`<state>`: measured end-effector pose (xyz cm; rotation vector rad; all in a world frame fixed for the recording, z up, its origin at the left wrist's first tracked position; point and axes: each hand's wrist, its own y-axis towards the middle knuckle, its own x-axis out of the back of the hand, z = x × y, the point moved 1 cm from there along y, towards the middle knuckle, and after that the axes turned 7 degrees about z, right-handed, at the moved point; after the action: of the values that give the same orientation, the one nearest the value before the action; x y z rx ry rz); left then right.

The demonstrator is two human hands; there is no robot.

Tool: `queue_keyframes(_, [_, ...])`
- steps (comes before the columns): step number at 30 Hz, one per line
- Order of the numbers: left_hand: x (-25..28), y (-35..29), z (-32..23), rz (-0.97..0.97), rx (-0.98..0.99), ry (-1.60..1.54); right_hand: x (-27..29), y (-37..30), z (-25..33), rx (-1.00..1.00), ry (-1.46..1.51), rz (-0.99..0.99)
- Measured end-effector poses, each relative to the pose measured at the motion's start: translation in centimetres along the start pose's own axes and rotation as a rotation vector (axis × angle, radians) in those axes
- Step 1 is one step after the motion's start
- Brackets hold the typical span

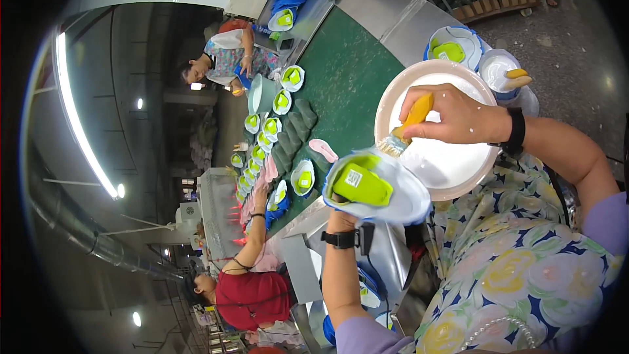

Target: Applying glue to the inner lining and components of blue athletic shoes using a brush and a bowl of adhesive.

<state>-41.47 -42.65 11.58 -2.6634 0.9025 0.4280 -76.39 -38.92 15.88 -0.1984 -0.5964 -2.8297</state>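
Observation:
My right hand [452, 117] grips a brush [418, 110] with a yellow handle and pale bristles. It is over a wide basin [388, 95] holding white liquid [439, 167]. The bristles are near the basin's left side, just above a shoe upper [409, 202]. That upper is white inside with a blue edge, and a lime-green piece with a printed label lies in it. My left hand [342, 221] holds the upper from beneath, at its left end, so most of its fingers are hidden. The upper overlaps the basin's lower left rim in the picture.
Another blue-and-white upper [468, 40] and a white tub [498, 69] with yellow-handled brushes stand beyond the basin. A green belt [347, 59] carries several similar uppers [303, 178] and dark grey pieces [288, 147]. Two co-workers, one in red [252, 295], are at the line's left.

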Motion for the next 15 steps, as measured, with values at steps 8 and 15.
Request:
queue_keyframes(8, [-2.2, -0.8, 8.2, 0.042, 0.067, -0.201, -4.2, 1.2, 1.9, 0.770, -0.063, 0.172])
queue_keyframes(15, [-2.1, -1.2, 7.6, -0.032, 0.082, -0.187, -3.2, 2.2, 0.7, 0.488, -0.353, 0.261])
